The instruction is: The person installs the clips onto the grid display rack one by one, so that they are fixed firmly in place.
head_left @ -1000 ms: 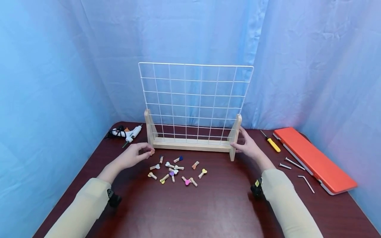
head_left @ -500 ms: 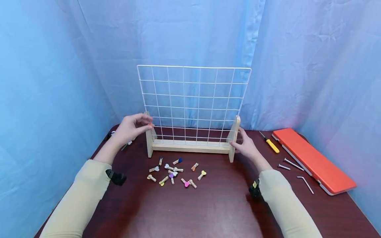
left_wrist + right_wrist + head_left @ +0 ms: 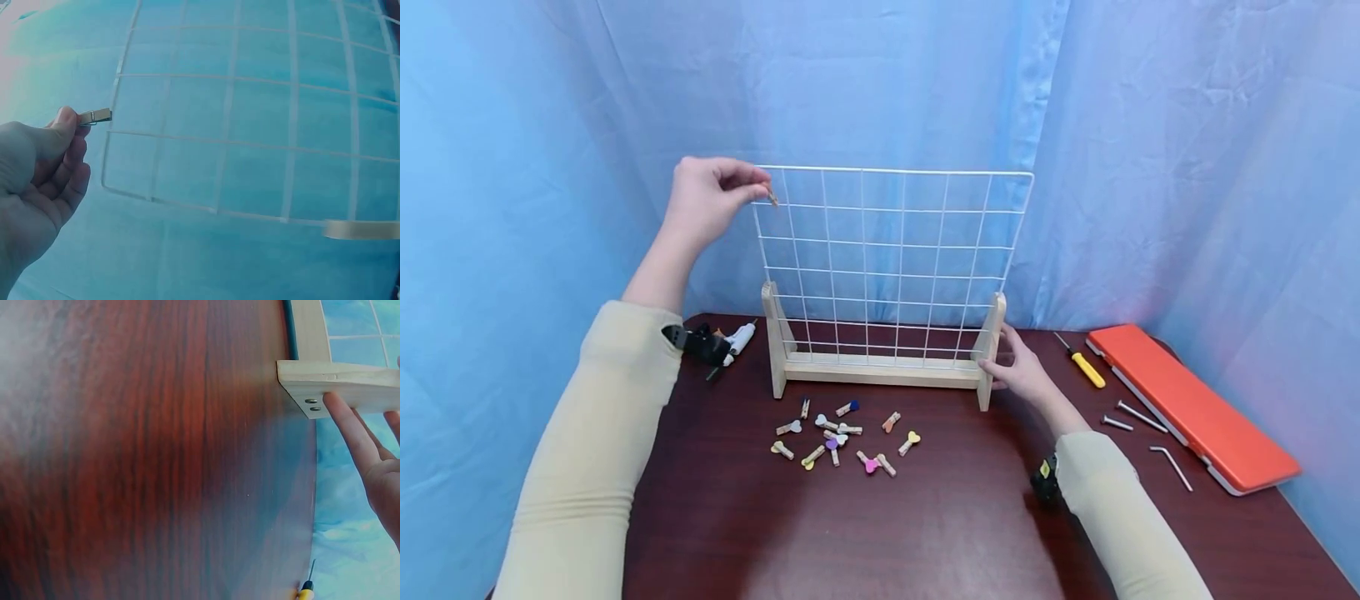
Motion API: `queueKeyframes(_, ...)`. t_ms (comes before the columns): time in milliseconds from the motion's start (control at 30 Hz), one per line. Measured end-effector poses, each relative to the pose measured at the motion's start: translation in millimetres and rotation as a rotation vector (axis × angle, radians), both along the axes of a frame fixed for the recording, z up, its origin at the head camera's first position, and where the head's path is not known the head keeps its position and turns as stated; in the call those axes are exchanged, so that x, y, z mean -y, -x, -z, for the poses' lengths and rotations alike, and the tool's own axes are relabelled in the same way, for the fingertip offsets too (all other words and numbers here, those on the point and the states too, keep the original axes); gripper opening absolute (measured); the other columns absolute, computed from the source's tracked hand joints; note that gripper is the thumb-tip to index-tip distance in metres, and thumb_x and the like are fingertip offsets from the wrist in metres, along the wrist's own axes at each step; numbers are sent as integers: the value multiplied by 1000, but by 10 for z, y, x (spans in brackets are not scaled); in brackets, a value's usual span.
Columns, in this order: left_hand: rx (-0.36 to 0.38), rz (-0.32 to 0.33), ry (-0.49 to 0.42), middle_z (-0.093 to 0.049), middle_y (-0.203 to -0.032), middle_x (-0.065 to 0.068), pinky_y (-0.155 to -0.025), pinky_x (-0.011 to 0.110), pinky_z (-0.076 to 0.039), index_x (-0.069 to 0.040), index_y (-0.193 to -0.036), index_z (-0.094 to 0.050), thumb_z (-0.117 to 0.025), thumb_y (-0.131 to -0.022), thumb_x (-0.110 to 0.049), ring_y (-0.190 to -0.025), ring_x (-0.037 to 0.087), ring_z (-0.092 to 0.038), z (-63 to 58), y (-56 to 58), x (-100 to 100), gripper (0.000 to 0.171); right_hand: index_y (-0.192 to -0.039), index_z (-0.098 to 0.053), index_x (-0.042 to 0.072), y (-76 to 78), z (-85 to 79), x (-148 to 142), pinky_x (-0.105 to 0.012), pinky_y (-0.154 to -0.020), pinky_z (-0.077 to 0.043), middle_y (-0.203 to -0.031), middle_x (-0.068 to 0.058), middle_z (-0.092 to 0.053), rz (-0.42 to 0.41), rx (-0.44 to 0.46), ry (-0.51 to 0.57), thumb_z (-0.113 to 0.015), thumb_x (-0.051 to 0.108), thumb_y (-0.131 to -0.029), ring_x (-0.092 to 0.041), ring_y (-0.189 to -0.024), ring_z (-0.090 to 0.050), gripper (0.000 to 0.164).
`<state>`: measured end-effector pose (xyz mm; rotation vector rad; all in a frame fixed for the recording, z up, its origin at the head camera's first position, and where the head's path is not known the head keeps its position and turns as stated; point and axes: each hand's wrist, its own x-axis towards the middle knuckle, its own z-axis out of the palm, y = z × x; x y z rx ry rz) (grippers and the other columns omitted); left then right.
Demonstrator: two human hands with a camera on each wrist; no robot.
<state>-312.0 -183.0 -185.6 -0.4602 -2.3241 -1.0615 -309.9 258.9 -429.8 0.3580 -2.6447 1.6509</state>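
In the head view my left hand (image 3: pixel 711 192) is up by the top left corner of a white wire grid panel (image 3: pixel 904 208). Thumb and fingertips pinch a small wooden clothespin (image 3: pixel 97 116), its tip pointing at the grid's side wire in the left wrist view; its other end is hidden in the fingers. The grid stands upright in a wooden stand (image 3: pixel 880 372). Low on that stand's right side panel (image 3: pixel 350 394), my right hand (image 3: pixel 1026 375) holds on, thumb across the front edge and fingers along the outer face. Several heart-topped clothespins (image 3: pixel 842 429) lie in front of the stand.
At the back left lies a white glue gun (image 3: pixel 741 340). Along the right are a yellow-handled screwdriver (image 3: pixel 1087 370), two bolts (image 3: pixel 1142 415), a hex key (image 3: pixel 1172 467) and a long orange case (image 3: pixel 1195 408). Blue curtains (image 3: pixel 880 83) hang behind the table (image 3: pixel 910 533).
My left hand has risen from the tabletop, past the stand's left side, to the grid's top left corner, carrying the clothespin. The right hand keeps its place on the stand.
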Motion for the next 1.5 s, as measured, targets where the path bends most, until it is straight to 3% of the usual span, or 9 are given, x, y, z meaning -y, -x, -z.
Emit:
queueKeyframes(233, 0, -85, 5, -69, -84, -5, -64, 14, -43, -15, -95, -72, -67, -75, -33, -74, -1, -59, -337, 112, -67, 27, -142, -13, 20, -91, -75, 29, -44, -63, -52, -142, -18, -21, 9, 13, -11, -60, 15, -85, -45, -117, -38, 74)
queueKeyframes(467, -1, -142, 51, -69, -84, -7, -64, 15, -40, -16, -96, -71, -65, -77, -35, -77, 0, -57, -480, 212, -35, 28, -141, -15, 23, -70, -34, 29, -44, -62, -52, -141, -17, -23, 5, 4, -10, -60, 15, -85, -45, -116, -39, 73)
queueKeyframes(667, 24, -174, 120, -69, -92, 1, -64, 16, -40, -16, -98, -71, -63, -78, -35, -79, 1, -56, -457, 282, -31, 29, -142, -13, 24, -74, -39, 41, -42, -61, -53, -141, -17, -23, -1, 5, -9, -62, 20, -84, -45, -116, -39, 75)
queueKeyframes(1067, 105, -164, 104, -68, -96, 0, -70, 18, -44, -18, -103, -69, -62, -79, -34, -85, 5, -57, -361, 379, -23, 30, -140, -14, 34, 104, 173, -55, -40, -60, -53, -141, -13, -25, 15, -17, -26, -61, 20, -85, -43, -116, -40, 74)
queueKeyframes(1267, 60, -124, 128, -66, -102, 1, -71, 19, -44, -19, -109, -66, -58, -81, -38, -83, 6, -56, -321, 359, -15, 34, -140, -14, 34, 108, 176, -44, -41, -59, -53, -140, -13, -26, 17, -25, -28, -60, 20, -85, -43, -115, -41, 73)
queueKeyframes(1500, 33, -114, 53, -64, -109, -3, -76, 21, -43, -24, -116, -61, -58, -80, -41, -93, 9, -54, -276, 262, 47, 40, -140, -14, 33, 103, 169, -43, -41, -59, -53, -139, -13, -26, 25, -25, -30, -61, 19, -85, -42, -115, -41, 73)
